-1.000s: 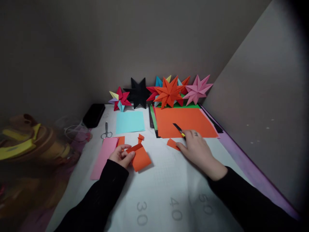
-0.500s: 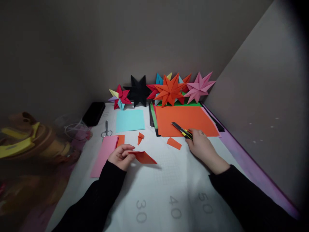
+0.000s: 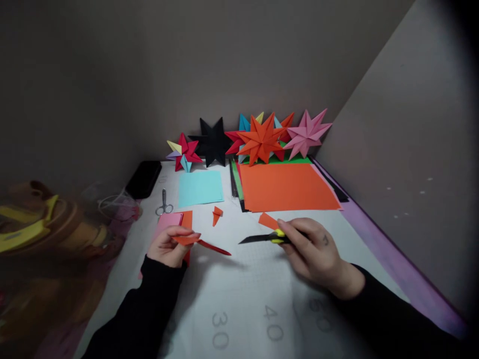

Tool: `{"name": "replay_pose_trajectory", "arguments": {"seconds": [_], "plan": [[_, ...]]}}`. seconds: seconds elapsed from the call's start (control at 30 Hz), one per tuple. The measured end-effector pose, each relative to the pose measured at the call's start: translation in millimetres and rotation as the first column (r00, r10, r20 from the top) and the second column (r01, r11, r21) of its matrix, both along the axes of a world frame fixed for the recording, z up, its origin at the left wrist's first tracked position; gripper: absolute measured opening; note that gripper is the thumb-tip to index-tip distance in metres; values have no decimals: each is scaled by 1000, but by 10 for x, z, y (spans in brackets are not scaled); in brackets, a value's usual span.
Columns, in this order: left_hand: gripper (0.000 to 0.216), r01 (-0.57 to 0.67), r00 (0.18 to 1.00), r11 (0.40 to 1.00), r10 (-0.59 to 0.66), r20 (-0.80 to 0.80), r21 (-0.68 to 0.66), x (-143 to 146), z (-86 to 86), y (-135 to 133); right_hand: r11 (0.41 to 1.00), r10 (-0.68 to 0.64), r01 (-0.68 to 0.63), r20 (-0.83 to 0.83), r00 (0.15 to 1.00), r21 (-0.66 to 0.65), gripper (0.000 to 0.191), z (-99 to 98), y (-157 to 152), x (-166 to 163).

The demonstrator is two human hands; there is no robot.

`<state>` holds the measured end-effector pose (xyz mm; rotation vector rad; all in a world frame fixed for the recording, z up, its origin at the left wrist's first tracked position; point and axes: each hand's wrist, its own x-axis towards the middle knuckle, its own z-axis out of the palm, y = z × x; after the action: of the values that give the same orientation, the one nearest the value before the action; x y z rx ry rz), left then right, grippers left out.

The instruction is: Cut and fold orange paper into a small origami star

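Note:
Between thumb and fingers, my left hand [image 3: 170, 247] pinches a folded orange paper [image 3: 213, 247], held above the white sheet with its tip toward the right. My right hand [image 3: 314, 249] grips a black and yellow utility knife [image 3: 264, 238], its blade out and aimed left at the folded paper. A gap separates the blade from the paper. Just behind the knife lies an orange paper scrap [image 3: 267, 220]. A small folded orange piece [image 3: 217, 215] rests farther left. Pink paper [image 3: 170, 220] and orange paper [image 3: 186, 219] lie partly under my left hand.
Small scissors [image 3: 164, 203] and a black phone-like object [image 3: 144, 179] are at the left. Light blue sheets [image 3: 201, 187] and a large orange sheet stack [image 3: 290, 187] lie farther back. Several folded paper stars, one orange [image 3: 261, 139], lean on the wall. A clay-coloured pot [image 3: 71, 219] stands left.
My right hand has lifted the knife off the orange stack and brought it nearer, toward the middle. My left hand has shifted slightly left and tilted the folded paper edge-on.

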<state>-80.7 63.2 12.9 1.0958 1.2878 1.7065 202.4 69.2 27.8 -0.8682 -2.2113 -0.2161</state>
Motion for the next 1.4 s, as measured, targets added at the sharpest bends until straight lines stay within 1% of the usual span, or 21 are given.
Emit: {"name": "replay_pose_trajectory", "arguments": {"seconds": [0.07,0.17,0.27,0.33,0.5,0.63,0.77,0.83,0.93,1.0,1.13,1.2,1.23,1.3,1.33,1.4], "plan": [[13,7,996,1000,-9,-94,-24,26,56,-39,1000,10,-10,14,1000,9,69,9,-20,-35],[11,78,980,984,-104,-167,-157,57,64,-69,1000,5,-6,35,999,24,68,2,-33,-71],[23,165,959,949,-218,-180,-269,65,10,-62,1000,1,-3,82,997,24,65,-22,-23,-92],[29,213,945,928,-275,-177,-305,60,-26,-54,1000,1,-4,124,992,17,61,-43,-13,-104],[37,295,909,903,-366,-199,-312,39,-71,-58,1000,-29,31,170,985,-5,55,-94,5,-120],[38,323,877,910,-391,-279,-259,24,-92,-79,999,-30,36,192,981,-28,54,-117,16,-114],[34,264,833,938,-340,-437,-226,5,-91,-109,999,-26,34,197,980,-41,52,-125,28,-106],[32,238,826,947,-314,-467,-216,-6,-86,-116,998,-14,25,199,980,-50,51,-126,31,-104],[34,207,859,953,-285,-425,-220,-14,-78,-97,996,8,11,224,975,-83,50,-131,34,-104],[35,195,893,948,-278,-355,-252,-5,-79,-63,993,23,9,271,962,-118,49,-142,44,-105],[37,136,953,916,-225,-203,-377,42,-133,28,982,91,-20,375,922,-189,48,-193,94,-122],[39,84,961,890,-192,-201,-448,66,-190,64,975,111,-20,411,905,-220,48,-228,124,-141],[41,56,956,877,-185,-228,-477,75,-220,76,973,112,-13,423,899,-232,47,-244,137,-153],[42,-10,918,861,-194,-345,-509,85,-269,90,967,120,-4,442,889,-255,47,-267,153,-182],[41,-47,879,857,-208,-428,-513,88,-284,93,964,127,-2,452,883,-266,47,-273,157,-197],[36,-115,763,859,-246,-598,-499,92,-291,96,958,137,6,474,870,-287,46,-279,159,-225]]}}
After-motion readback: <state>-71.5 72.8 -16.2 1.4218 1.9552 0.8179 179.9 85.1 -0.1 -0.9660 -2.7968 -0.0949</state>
